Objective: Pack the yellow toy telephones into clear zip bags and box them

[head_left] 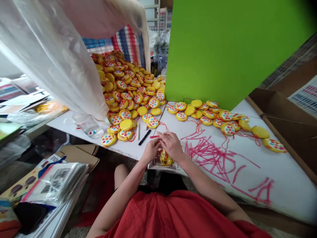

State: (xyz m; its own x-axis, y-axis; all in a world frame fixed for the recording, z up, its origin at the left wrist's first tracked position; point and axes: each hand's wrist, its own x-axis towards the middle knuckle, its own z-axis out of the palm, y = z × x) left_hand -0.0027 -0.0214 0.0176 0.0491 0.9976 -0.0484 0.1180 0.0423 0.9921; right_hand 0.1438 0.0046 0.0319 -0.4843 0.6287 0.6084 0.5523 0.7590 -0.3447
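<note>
At the table's front edge lies a clear plastic bag with a shiny yellow item inside. My left hand is closed at the bag's upper edge, fingertips pinched together. My right hand is closed over the same edge, meeting the left fingers. Just beyond my fingertips a short pink strip shows; whether it is held or lying there I cannot tell. A black pen lies left of my hands, beside a pale stick.
A big heap of yellow round toys with coloured buttons spills from a white sack. More toys line a green board. Pink strips scatter rightward. A clear jar stands left; a cardboard box stands right.
</note>
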